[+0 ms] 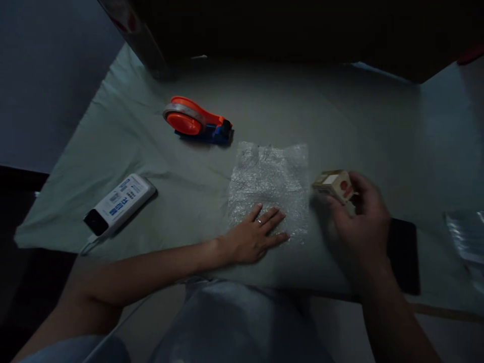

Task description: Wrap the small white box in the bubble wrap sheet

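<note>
A sheet of bubble wrap (270, 176) lies flat on the cloth-covered table. My left hand (255, 237) rests palm down on its lower part, fingers spread, with a ring on one finger. Just right of the sheet, my right hand (361, 217) grips a small cardboard box (333, 185) between thumb and fingers. The box is beige with a pale label on top and a reddish mark on one side. It appears held slightly above the cloth, tilted toward the sheet.
An orange and blue tape dispenser (196, 121) stands behind the sheet, to the left. A white device with a cable (121, 204) lies at far left. A dark flat phone-like object (404, 256) is beside my right wrist; clear plastic packaging (467, 234) lies at the right edge.
</note>
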A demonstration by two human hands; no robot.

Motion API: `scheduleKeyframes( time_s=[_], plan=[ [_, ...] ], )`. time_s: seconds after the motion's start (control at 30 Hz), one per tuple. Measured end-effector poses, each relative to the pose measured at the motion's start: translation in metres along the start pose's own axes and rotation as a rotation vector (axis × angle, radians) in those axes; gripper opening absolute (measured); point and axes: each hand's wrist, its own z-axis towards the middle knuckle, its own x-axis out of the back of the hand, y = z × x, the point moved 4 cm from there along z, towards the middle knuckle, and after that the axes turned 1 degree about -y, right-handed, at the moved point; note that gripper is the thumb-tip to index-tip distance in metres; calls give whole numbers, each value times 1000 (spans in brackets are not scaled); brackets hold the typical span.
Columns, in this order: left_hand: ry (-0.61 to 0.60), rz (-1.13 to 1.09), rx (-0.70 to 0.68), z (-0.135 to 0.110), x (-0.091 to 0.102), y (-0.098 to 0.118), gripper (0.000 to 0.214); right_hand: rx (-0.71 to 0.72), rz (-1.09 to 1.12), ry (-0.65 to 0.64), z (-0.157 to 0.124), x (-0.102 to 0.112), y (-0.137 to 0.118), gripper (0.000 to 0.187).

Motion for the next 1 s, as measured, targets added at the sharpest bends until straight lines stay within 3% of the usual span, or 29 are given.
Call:
scheduleKeyframes(
  time_s=[0.13, 0.27, 0.37, 0.7, 1.0],
  plan=[
    [30, 15, -1, 1, -1, 1, 56, 359, 145, -405, -2, -33, -57, 48],
    [84, 40, -51, 2, -2, 3, 51, 374, 177, -538, -2, -69, -59, 47],
    [117, 64, -75, 0, -4, 5, 46, 352, 154, -576, -3, -81, -49, 46],
    [165, 21, -55, -3, 2, 10, 35, 400, 154, -581, -6, -81, -48, 49],
    [91, -46, -62, -8, 4, 9, 39, 431, 149, -594, -6, -82, -48, 49]
  ],
)
